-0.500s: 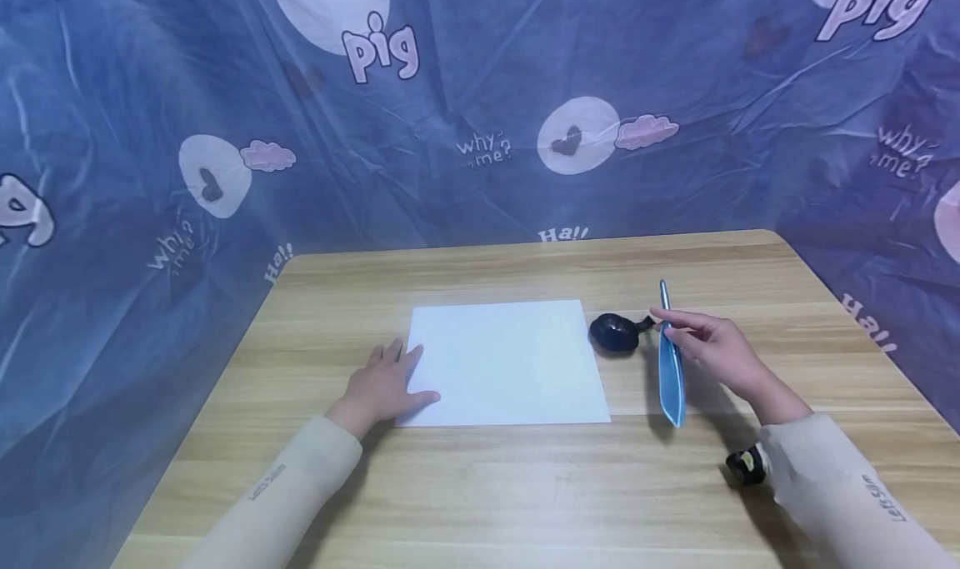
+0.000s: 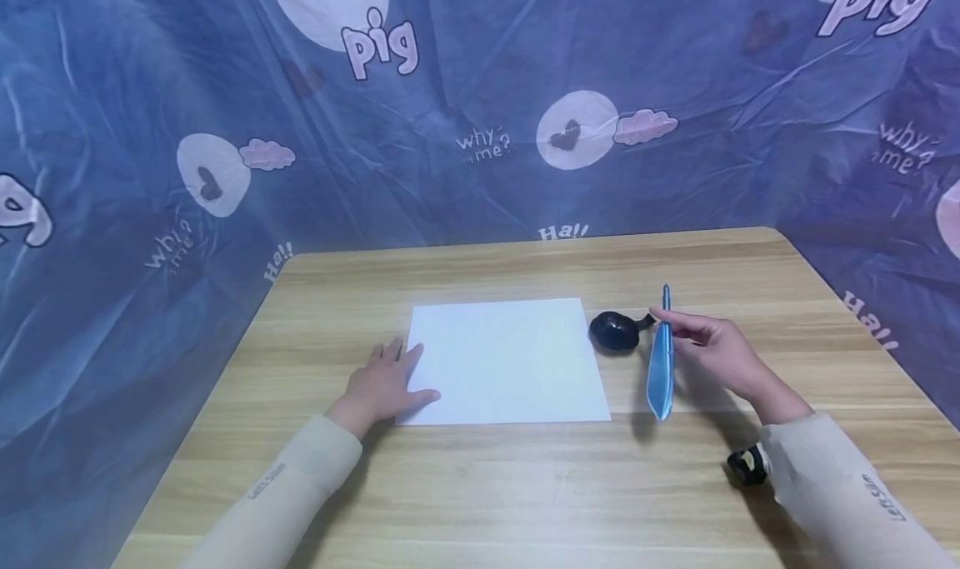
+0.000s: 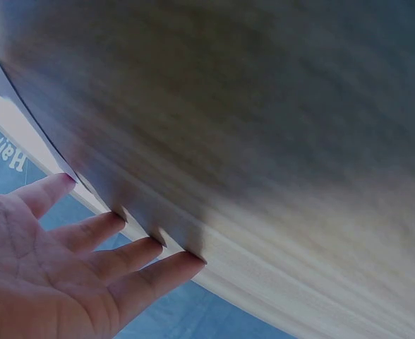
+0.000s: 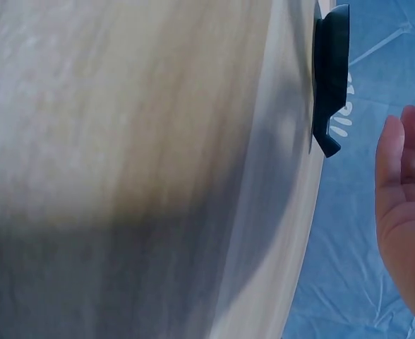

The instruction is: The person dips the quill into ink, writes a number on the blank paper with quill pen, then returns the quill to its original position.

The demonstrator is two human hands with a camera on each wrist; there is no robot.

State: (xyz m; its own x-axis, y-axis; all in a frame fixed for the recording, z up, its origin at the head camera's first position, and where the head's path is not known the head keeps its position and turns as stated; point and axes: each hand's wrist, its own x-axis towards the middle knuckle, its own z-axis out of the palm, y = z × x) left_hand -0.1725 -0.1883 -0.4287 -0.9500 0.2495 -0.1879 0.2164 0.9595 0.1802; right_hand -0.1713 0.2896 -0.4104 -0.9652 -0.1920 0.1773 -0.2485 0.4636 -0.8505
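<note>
My left hand (image 2: 381,383) rests on the left edge of a white sheet of paper (image 2: 502,365), its fingers spread and the thumb over the sheet. In the left wrist view, the left fingertips (image 3: 186,263) touch the paper's edge. My right hand (image 2: 720,352) pinches a slim, glossy blue blade-shaped thing (image 2: 661,377) near its narrow upper end. Its broad, pointed end hangs down above the table, and its exact kind is unclear. Left of that hand lies a small black bowl-shaped thing (image 2: 615,332) with a short stem. In the right wrist view, the blue thing is out of frame.
The wooden table (image 2: 480,502) carries the paper and the black thing. A blue printed curtain (image 2: 450,194) hangs behind the table and along its sides. A small black device (image 2: 747,466) sits at the right cuff.
The lower end of the blue thing has swung to the left, and its face has turned. My right hand stays in nearly the same place; the left hand and the paper have not moved.
</note>
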